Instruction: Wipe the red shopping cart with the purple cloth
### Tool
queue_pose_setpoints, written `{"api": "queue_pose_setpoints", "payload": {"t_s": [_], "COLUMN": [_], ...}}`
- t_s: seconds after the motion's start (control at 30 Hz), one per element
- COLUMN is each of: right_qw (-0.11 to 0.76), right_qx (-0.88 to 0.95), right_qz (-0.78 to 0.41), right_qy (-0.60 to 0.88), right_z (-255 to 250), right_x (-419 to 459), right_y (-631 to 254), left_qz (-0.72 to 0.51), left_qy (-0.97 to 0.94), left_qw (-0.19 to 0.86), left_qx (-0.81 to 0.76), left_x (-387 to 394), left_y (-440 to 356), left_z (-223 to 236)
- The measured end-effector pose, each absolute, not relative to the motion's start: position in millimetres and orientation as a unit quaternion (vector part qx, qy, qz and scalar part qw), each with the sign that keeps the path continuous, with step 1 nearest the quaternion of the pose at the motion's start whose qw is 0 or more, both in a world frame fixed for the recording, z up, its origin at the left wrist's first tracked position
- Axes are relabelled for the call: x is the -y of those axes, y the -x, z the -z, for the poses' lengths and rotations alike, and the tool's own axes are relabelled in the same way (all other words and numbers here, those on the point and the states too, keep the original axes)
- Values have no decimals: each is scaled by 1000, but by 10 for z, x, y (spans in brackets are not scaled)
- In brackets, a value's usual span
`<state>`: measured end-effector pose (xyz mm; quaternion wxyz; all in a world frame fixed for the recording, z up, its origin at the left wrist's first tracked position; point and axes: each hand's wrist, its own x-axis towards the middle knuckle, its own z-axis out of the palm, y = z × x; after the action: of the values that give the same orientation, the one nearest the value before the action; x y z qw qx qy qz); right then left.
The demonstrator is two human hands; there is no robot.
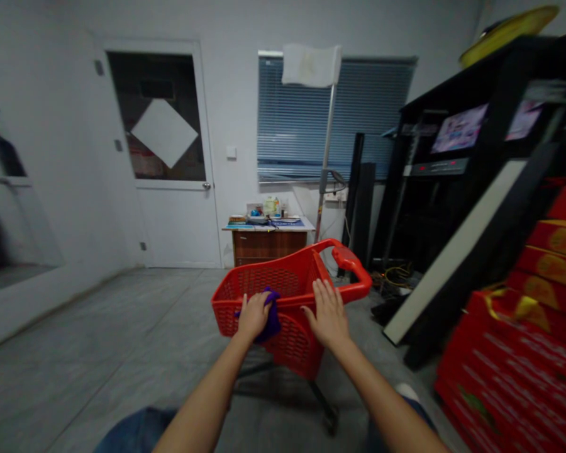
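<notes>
Red plastic front and centre here: a small red plastic shopping cart with perforated basket walls (296, 343), standing on the grey concrete floor (122, 352) on dark legs, its red plastic loop handle (361, 277) at the right end. The left hand (253, 316) is over the long near edge of the basket, toward the left corner, with fingers curled around a bunched purple cloth (272, 319). The cloth straddles that edge, part of it hanging down the outer wall, so that grip looks properly closed on it. The right hand (330, 313) is flat and spread on the same near edge, close to the handle corner. It isn't clasping anything, and looks more like steadying (can't tell how hard it presses, the picture's a bit soft)

How far along? I'd call it mid-job: cloth in hand and against the plastic along the near edge, so that stretch is what's being worked on. What's done is honestly hard to say, since the red finish looks much the same everywhere and nothing marks a treated patch from an untreated one. The far edge, the left corner and the handle don't have the cloth on them right now, so if those count they may be left to do, but I can't confirm either way
</notes>
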<state>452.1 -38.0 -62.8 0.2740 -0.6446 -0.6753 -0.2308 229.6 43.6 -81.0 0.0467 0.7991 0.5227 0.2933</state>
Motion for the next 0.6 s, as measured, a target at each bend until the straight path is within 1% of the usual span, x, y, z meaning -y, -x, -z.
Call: {"api": "queue_pose_setpoints", "payload": {"t_s": [0.1,0.2,0.33,0.4,0.47,0.6], "right_qw": [279,275,286,290,292,292], "right_qx": [640,635,632,635,637,636], "right_qz": [256,261,269,270,268,255], "right_qy": [669,672,668,663,661,668], "right_z": [595,602,625,624,615,589], "right_x": [399,388,392,413,435,448], "right_y": [-4676,-4670,-4597,-4589,-4590,-4550], "left_qz": [-278,-276,-293,-306,-315,-308], "left_qy": [-783,-778,-823,-834,-832,-815], "left_qw": [43,65,96,102,98,71], "left_qx": [-554,-561,-476,-448,-446,-486], "left_x": [-460,-392,-204,-144,-146,-288], "left_y": [-2179,-2405,-2951,-3095,-3073,-2734], "left_z": [778,687,548,526,553,670]}}
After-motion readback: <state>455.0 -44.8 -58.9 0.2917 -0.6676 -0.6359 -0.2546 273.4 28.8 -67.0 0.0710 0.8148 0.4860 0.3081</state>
